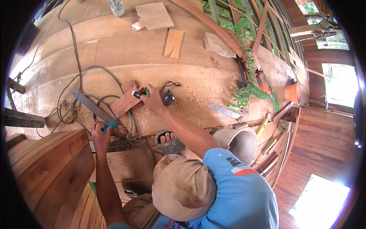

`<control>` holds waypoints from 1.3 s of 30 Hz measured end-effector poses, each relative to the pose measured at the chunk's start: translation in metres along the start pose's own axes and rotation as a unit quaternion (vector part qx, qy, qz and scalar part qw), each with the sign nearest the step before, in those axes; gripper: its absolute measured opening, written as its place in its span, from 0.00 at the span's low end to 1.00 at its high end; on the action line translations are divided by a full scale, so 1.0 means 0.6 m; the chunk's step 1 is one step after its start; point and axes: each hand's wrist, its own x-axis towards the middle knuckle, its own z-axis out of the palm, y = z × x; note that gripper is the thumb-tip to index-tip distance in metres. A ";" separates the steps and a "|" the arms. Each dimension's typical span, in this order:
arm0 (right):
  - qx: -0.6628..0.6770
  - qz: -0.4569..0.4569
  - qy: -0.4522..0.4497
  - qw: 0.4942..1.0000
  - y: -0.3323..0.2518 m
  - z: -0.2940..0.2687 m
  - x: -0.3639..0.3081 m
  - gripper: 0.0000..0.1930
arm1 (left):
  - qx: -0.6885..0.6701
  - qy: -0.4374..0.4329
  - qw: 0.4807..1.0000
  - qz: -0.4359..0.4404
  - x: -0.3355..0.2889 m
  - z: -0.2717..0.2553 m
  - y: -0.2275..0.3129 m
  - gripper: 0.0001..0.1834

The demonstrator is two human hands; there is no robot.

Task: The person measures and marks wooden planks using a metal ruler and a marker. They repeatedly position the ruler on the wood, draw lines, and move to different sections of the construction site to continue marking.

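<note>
My left hand (101, 135) is closed on a small teal object (109, 126), its kind partly hidden by the fingers. This sits at the near end of a long dark-grey flat bar (93, 106); I cannot tell whether the two are joined. My right hand (151, 100) grips a short black-and-white stick-shaped thing (137, 94), with a bit of green between the fingers. It is over the end of a reddish wood block (125, 104), which lies among wood shavings. A black tape measure (167, 98) is just right of that hand.
Dark cables (79, 68) loop across the board floor at left. To the right lie a metal strip (224, 111), a coiled green hose (249, 91), an orange bucket (292, 92) and a pale cylindrical container (244, 142). Cardboard (155, 16) and wood offcuts (174, 43) lie farther off.
</note>
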 end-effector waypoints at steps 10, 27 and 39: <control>0.020 0.035 -0.033 0.999 -0.023 0.014 0.005 0.16 | -0.019 0.074 0.996 0.049 0.018 -0.003 0.057 0.21; 0.147 0.047 -0.040 0.987 -0.051 0.002 0.011 0.17 | -0.121 0.006 0.993 -0.008 0.017 0.012 0.068 0.25; -0.093 0.036 0.056 0.993 -0.019 -0.038 0.032 0.18 | -0.185 -0.032 0.981 -0.051 0.020 -0.002 0.064 0.21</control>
